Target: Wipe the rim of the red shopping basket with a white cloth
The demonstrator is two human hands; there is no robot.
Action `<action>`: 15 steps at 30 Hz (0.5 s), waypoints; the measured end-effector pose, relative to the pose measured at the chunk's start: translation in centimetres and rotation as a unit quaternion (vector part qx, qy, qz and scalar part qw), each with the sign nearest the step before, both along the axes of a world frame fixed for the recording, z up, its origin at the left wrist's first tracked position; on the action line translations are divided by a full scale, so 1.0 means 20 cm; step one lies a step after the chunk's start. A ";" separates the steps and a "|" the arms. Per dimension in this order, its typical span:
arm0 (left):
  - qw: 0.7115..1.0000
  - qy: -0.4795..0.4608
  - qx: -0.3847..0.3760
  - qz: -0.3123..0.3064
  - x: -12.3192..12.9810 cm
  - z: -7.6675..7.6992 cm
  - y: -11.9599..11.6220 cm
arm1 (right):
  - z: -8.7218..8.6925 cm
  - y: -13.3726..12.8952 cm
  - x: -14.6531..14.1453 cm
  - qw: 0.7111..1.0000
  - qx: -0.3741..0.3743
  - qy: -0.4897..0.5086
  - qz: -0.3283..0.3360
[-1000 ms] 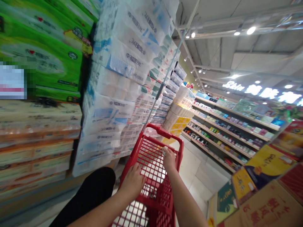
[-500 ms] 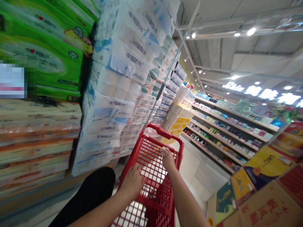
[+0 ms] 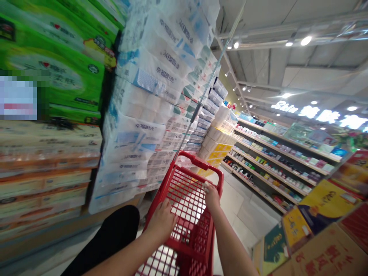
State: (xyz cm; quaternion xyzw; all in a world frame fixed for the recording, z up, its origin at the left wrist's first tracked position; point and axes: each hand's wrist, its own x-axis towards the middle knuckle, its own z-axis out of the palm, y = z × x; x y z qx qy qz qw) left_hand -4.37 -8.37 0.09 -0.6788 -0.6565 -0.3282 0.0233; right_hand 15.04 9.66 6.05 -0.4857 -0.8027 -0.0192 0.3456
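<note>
Well, the 2 hands are apart, each on the rim of a red shopping cart (image 3: pixel 198 163) that stands directly ahead of the person, between the forearms, with its near end running off the bottom of the view. The left hand (image 3: pixel 162 220) lies over the cart's left side, its fingers curled onto the red mesh. The right hand (image 3: pixel 212 198) closes over the right rim further forward, and a small pale patch shows at its fingertips (image 3: pixel 206 186), too small to tell what it is. Right now the hands are occupied with holding the cart and touch nothing else. A thin metal pole (image 3: pixel 202 96) rises from the cart's far edge, and a dark trouser leg (image 3: pixel 109 234) shows to the left of it. Just left of the cart, tall stacks of white toilet paper packs (image 3: pixel 138 130) tower beside green packs (image 3: pixel 54 65) and cream-and-orange packs (image 3: pixel 43 180). To the right, a tiled floor (image 3: pixel 235 207) runs along shelves of small boxed goods (image 3: pixel 273 165), while cardboard boxes (image 3: pixel 322 249) fill the lower right corner. Ceiling spotlights (image 3: pixel 306 40) and a lit sign (image 3: pixel 319 114) shine above the aisle.
</note>
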 end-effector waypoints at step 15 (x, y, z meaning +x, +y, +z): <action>1.000 0.027 -0.002 0.006 -0.01 0.00 0.00 | -0.03 -0.03 -0.06 1.000 0.001 0.030 -0.004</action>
